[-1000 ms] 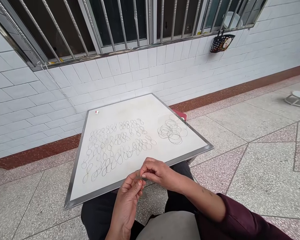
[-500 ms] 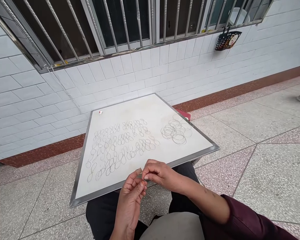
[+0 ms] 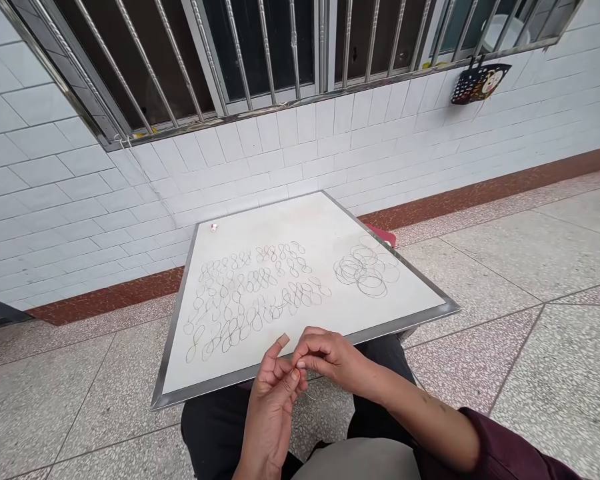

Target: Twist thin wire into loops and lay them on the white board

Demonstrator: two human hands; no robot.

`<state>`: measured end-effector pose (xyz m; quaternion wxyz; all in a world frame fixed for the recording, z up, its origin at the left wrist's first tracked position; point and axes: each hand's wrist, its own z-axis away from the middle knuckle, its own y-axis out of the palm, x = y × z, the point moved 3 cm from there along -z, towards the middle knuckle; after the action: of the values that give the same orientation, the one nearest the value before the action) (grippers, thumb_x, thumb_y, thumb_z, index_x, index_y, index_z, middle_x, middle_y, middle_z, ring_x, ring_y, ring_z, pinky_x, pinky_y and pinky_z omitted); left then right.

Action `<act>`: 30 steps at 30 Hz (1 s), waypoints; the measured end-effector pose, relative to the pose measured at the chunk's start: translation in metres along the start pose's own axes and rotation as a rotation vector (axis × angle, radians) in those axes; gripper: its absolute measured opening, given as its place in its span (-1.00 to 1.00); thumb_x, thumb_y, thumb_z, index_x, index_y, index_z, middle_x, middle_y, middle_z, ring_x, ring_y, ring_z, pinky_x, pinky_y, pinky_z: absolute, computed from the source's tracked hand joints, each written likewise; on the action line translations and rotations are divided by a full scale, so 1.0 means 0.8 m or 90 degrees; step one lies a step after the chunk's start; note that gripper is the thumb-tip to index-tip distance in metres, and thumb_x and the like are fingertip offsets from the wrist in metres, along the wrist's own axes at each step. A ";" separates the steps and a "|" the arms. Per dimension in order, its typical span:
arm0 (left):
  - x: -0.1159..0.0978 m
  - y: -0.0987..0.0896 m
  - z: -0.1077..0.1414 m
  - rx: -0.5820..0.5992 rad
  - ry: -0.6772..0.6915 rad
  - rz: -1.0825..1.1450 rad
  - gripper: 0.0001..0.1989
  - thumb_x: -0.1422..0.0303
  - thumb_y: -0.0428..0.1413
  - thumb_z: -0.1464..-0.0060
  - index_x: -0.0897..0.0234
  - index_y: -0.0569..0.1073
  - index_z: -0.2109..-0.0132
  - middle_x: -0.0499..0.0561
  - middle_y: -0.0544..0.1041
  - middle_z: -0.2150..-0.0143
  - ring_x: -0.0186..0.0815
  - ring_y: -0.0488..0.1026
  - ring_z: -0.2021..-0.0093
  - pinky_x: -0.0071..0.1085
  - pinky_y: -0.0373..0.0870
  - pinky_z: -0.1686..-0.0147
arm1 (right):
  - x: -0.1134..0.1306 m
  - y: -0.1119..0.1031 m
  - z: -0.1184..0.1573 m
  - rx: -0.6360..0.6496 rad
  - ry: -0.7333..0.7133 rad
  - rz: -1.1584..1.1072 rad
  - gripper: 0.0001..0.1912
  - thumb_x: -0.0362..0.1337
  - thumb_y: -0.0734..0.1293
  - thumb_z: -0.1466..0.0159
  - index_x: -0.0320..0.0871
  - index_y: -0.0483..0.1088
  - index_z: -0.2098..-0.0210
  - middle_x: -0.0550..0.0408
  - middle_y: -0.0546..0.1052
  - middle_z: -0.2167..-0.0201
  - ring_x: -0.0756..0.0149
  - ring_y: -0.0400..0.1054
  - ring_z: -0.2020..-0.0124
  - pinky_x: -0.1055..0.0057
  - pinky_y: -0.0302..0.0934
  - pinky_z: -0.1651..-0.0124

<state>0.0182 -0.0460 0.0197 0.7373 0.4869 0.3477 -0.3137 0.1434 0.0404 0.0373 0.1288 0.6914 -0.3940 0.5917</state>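
My left hand (image 3: 273,407) is closed in a pinch, thumb against fingers, with a tan bandage (image 3: 283,340) on a raised fingertip. Touching it, my right hand (image 3: 333,361) pinches at the same spot. Between them is a thin wire (image 3: 312,398), whose pale curve shows below the fingers; the pinched part is hidden. Both hands are over the near edge of the white table (image 3: 275,217). Rows of thin figure-eight wire loops (image 3: 229,335) lie on its left and middle. A pile of larger round wire loops (image 3: 363,270) lies on the right.
A metal rim (image 3: 305,347) edges the table. A small white and red object (image 3: 214,228) sits at the far left corner. Behind stands a white tiled wall (image 3: 260,157) with a barred window and a hanging dark basket (image 3: 480,81). Something red (image 3: 383,235) shows beyond the table's right edge.
The view has shifted, so the whole scene sits farther right in the picture. My left bandaged finger has lifted away from the right hand. Both hands keep their pinch.
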 end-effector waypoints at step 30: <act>-0.026 -0.015 0.009 -0.122 0.212 -0.080 -0.37 0.39 0.30 -0.02 0.16 0.29 -0.22 -0.20 0.48 0.48 -0.42 0.44 0.42 -0.37 0.39 0.08 | -0.027 0.046 0.015 0.153 0.080 -0.613 -0.40 -0.09 0.52 -0.12 -0.03 0.34 -0.11 0.07 0.42 0.11 0.51 0.32 0.37 0.59 0.19 0.44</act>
<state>-0.0015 -0.0542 0.0326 0.6915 0.4373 0.5227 -0.2397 0.1263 0.0170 0.0037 0.3303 0.7679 0.0490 0.5466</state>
